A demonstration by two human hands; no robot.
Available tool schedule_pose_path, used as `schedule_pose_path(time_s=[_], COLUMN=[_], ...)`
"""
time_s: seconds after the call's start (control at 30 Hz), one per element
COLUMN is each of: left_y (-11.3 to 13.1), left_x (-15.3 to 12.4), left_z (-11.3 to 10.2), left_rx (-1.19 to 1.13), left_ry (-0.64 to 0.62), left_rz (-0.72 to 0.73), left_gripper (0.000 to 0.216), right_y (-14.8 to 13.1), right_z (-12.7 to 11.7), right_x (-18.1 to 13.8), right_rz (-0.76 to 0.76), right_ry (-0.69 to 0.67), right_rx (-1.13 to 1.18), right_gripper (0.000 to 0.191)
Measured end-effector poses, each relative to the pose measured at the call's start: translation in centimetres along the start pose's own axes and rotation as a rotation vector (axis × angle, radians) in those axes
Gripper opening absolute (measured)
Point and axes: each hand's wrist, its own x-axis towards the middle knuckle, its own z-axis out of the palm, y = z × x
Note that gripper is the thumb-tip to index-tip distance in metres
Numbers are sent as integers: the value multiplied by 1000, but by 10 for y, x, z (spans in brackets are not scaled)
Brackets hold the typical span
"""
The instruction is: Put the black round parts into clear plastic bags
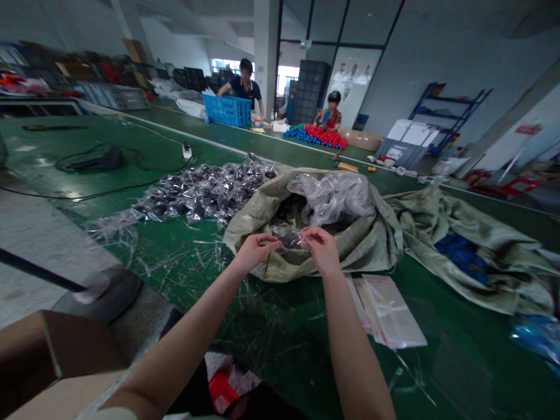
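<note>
Between my two hands is a small clear plastic bag (290,238) with a dark item inside, too blurred to name. My left hand (257,252) pinches its left end, and my right hand (321,248) pinches its right end. Just behind them lies an open woven sack (249,219) holding dark items and a crumpled clear plastic sheet (339,195). To the left spreads a heap of dark items in clear bags (205,189). A stack of flat clear bags (389,312) rests on the green table near my right forearm.
Another woven sack (437,219) with blue contents lies at right. Plastic strips (188,251) litter the green table (149,131). A cable and a power socket (186,151) lie at far left. Two people work across the table by a blue crate (227,111) and red-blue rolls (321,136).
</note>
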Motion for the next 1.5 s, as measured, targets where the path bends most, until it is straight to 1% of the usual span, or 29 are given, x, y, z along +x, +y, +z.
schedule_pose_path(time_s=[0.1,0.2,0.3,0.4,0.5,0.6,0.7,0.8,0.87,0.93,1.07,1.17,1.23,1.33,1.5], left_y=[2,8,13,12,10,9,10,13,15,18,26,33,36,39,39], left_x=[-1,-3,-5,-6,-7,-8,-8,-8,-8,-9,-12,-14,-14,-15,-18], left_z=[3,3,3,2,2,2,3,4,4,2,-2,-4,-4,-4,-5], left_rx=[32,-41,-182,-299,-333,-362,-350,-293,-299,-345,-429,-449,-443,-458,-523], left_ry=[-3,-27,-67,-111,-139,-139,-100,16,103,129,64,61,35,-12,-64], left_rz=[33,83,39,-5,-5,-21,-35,2,31,32,-32,-88,-120,-138,-133], left_gripper=[31,30,32,33,34,35,34,32,33,32,44,51,48,40,30], right_y=[1,-1,-5,-9,-10,-9,-8,-8,-9,-11,-12,-13,-13,-13,-10], right_z=[-3,-6,-8,-7,-6,-7,-7,-6,-5,-4,-3,-4,-4,-5,-5], right_x=[0,1,1,0,0,0,-1,-1,-2,-3,-3,-3,-3,-2,-2], right_rz=[20,20,36,59,62,46,45,47,39,28,12,13,-5,-38,-22], right_ry=[11,19,4,-17,-25,-43,-51,-52,-53,-56,-65,-58,-55,-58,-56], right_rx=[11,23,46,42,8,19,55,35,11,-7,-40,-69,-88,-124,-144], right_gripper=[18,16,16,19,20,19,18,17,17,17,18,19,18,15,17])
